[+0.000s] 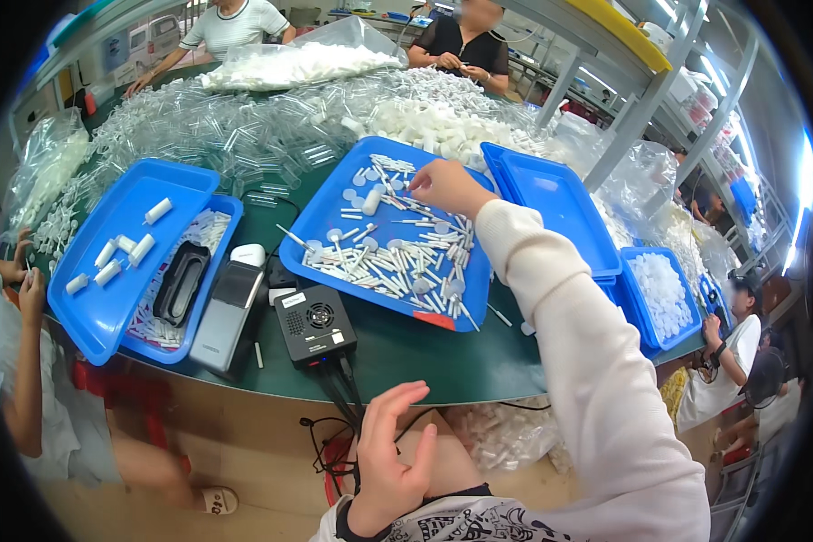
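Observation:
My right hand (452, 188) reaches over the far right part of a blue tray (397, 305). Its fingers are bent together at the tips, near loose parts; whatever they pinch is too small to make out. Many thin white sticks (425, 257) and some pale round discs (350, 194) lie scattered in this tray. A thicker white cylinder (371, 200) rests just left of my right hand. Below the table edge, over my lap, my left hand (388, 452) is held up with fingers stretched and thumb apart, nothing in it.
At left, a tilted blue tray (90, 312) carries several white cylinders. A grey-black device (230, 312) and a black box with a fan (316, 321) stand by the near edge. Clear tubes (235, 135) heap behind. Blue trays (556, 203) flank the right. Other people sit around.

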Tool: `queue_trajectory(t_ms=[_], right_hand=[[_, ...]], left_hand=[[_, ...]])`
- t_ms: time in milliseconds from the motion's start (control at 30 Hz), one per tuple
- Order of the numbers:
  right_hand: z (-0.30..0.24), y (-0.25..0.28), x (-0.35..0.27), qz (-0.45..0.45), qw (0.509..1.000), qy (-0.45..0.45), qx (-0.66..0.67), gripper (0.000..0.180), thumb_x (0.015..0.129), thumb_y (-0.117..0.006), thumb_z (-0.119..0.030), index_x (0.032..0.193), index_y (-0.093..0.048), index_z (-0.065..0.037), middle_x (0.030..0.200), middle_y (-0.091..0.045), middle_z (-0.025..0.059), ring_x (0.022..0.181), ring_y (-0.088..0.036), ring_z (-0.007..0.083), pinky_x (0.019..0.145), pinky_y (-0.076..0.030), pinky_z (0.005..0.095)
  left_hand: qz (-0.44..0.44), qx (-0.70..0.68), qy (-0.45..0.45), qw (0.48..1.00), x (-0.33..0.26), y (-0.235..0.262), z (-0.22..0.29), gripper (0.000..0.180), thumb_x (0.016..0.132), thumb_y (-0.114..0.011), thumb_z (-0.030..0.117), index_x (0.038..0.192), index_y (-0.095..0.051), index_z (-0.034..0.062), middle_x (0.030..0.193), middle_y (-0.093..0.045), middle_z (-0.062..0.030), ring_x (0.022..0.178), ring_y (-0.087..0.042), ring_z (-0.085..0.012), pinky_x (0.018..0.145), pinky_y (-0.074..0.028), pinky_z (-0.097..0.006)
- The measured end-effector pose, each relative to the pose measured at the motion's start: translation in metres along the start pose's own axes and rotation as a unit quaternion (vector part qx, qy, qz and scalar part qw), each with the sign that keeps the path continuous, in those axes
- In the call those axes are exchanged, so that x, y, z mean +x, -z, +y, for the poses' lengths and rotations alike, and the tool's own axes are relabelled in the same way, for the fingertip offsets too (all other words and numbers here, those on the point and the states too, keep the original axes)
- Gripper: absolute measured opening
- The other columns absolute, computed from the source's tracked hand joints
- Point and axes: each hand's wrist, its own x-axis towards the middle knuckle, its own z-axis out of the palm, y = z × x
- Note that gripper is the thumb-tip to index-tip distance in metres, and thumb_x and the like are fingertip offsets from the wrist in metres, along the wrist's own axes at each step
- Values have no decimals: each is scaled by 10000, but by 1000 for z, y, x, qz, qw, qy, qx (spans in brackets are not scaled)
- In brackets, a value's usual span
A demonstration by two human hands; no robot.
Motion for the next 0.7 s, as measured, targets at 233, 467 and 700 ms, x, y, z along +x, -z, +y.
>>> queue_trajectory(t_ms=[233,467,700], right_hand=[[-8,-20,16,77,989,-83,-91,180,682,-685,-195,836,-718,-108,882,-683,155,843,-661,324,761,-522,397],[0,24,-25,158,956,-92,229,213,745,-683,-227,861,-697,-48,804,-688,117,764,-664,210,672,-520,326],[-31,79,-186,-47,856,-42,514,202,795,-680,-204,891,-676,-26,834,-691,61,701,-641,133,581,-496,251]], left_hand=[[-46,40,-3,998,0,5,7,343,747,-584,-49,1087,-568,-5,1117,-590,-146,1019,-565,-242,844,-447,-311],[-87,4,42,995,8,-1,20,306,783,-568,-36,1089,-561,-20,1105,-591,-122,1001,-562,-196,864,-438,-292],[-57,-47,67,995,38,-22,40,279,824,-579,-17,1100,-565,-54,1017,-591,-110,956,-561,-174,858,-444,-294]])
